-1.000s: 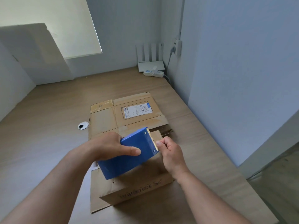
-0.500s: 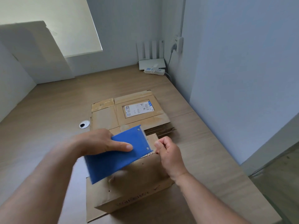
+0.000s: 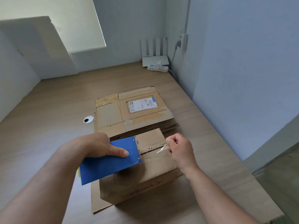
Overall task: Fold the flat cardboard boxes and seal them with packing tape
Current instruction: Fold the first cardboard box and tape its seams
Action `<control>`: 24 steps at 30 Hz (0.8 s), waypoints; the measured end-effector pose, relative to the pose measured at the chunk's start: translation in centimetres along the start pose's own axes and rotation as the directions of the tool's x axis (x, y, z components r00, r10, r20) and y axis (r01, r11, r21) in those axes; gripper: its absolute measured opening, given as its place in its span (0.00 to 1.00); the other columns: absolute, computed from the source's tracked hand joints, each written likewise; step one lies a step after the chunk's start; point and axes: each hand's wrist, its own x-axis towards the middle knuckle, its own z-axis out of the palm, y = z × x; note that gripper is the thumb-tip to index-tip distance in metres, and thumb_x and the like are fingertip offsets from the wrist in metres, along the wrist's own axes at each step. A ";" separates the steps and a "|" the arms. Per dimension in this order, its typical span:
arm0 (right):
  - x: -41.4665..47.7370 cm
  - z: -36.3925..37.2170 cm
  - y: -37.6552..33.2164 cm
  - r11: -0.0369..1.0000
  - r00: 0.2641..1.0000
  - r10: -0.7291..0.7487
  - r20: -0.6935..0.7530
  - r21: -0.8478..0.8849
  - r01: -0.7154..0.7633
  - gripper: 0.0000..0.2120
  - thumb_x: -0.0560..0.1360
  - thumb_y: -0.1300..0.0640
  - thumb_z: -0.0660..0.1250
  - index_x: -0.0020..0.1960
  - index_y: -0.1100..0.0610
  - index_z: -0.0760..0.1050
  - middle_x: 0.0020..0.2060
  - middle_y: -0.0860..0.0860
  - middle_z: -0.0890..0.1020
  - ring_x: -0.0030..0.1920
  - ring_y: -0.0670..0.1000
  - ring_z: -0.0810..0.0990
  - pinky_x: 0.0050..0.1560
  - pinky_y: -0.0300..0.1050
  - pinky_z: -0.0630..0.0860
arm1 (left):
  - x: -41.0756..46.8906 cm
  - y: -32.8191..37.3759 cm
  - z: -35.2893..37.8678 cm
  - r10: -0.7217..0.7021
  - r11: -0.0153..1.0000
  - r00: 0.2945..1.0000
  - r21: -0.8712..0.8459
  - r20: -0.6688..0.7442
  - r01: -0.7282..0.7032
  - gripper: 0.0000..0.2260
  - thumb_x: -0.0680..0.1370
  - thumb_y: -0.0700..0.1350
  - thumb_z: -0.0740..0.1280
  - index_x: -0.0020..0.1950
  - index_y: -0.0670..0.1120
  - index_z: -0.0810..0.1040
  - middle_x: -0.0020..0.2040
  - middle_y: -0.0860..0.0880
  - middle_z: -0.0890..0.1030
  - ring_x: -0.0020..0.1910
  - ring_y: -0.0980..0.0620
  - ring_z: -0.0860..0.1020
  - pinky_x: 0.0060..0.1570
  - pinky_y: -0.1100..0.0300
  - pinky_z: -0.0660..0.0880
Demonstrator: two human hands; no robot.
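Note:
A folded cardboard box (image 3: 145, 180) stands on the desk with its top flaps closed and a dark seam between them. My left hand (image 3: 98, 144) grips a blue tape dispenser (image 3: 111, 160) held over the box's left half, thumb on its blue side. My right hand (image 3: 179, 147) pinches the free end of clear packing tape (image 3: 161, 149) near the box's right edge; the strip runs from the dispenser along the seam. Behind the box lies a stack of flat cardboard boxes (image 3: 134, 110), the top one bearing a white shipping label.
A flat cardboard sheet (image 3: 97, 201) lies under the folded box. A round cable hole (image 3: 88, 119) is in the wooden desk (image 3: 48, 110) to the left. A white router (image 3: 155, 59) and power strip (image 3: 157, 68) sit at the far corner. Walls close in on the right.
My left hand has drawn the dispenser leftward and lowered it, away from my right hand. A stretch of clear tape now spans the seam between them.

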 end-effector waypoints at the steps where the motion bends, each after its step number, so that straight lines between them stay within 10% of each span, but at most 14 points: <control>1: 0.2 -0.1 0.0 1.000 1.000 0.012 0.002 -0.016 -0.012 0.09 0.77 0.59 0.63 0.38 0.53 0.74 0.32 0.47 0.77 0.36 0.49 0.76 0.36 0.40 0.70 | -0.1 0.1 0.0 0.000 1.000 1.000 0.002 -0.004 0.000 0.33 0.59 0.75 0.65 0.45 0.48 0.77 0.44 0.50 0.79 0.45 0.52 0.77 0.42 0.59 0.67; 13: 2.0 -0.5 1.6 0.988 0.982 0.150 0.114 0.018 -0.153 0.09 0.77 0.59 0.65 0.37 0.57 0.75 0.31 0.48 0.77 0.35 0.49 0.74 0.38 0.41 0.71 | -0.3 1.5 -0.1 0.003 1.000 1.000 0.013 -0.016 -0.003 0.31 0.62 0.75 0.64 0.43 0.47 0.76 0.40 0.50 0.76 0.40 0.53 0.74 0.39 0.59 0.65; 18: 0.9 -1.3 3.8 0.923 0.922 0.385 0.048 -0.023 -0.384 0.12 0.75 0.53 0.68 0.54 0.54 0.69 0.42 0.49 0.77 0.43 0.53 0.80 0.38 0.43 0.72 | -0.3 1.6 0.1 0.006 1.000 1.000 0.011 -0.023 -0.006 0.31 0.63 0.74 0.65 0.43 0.46 0.77 0.40 0.49 0.76 0.39 0.53 0.74 0.38 0.59 0.64; 21: 0.3 -1.4 2.9 0.959 0.962 0.227 -0.154 -0.136 -0.248 0.09 0.78 0.52 0.62 0.43 0.56 0.72 0.37 0.51 0.79 0.41 0.53 0.80 0.38 0.44 0.71 | -0.3 1.7 0.0 0.012 1.000 1.000 0.014 -0.016 -0.012 0.31 0.63 0.74 0.65 0.44 0.46 0.77 0.40 0.49 0.76 0.40 0.53 0.73 0.38 0.59 0.65; 24: -0.4 0.1 0.4 0.908 0.993 0.102 -0.054 -0.403 -0.115 0.19 0.79 0.43 0.57 0.39 0.56 0.71 0.36 0.50 0.77 0.36 0.48 0.74 0.30 0.42 0.64 | -0.3 1.8 -0.1 0.018 1.000 1.000 0.021 -0.008 -0.018 0.31 0.64 0.74 0.64 0.44 0.45 0.77 0.40 0.49 0.75 0.39 0.53 0.73 0.37 0.60 0.65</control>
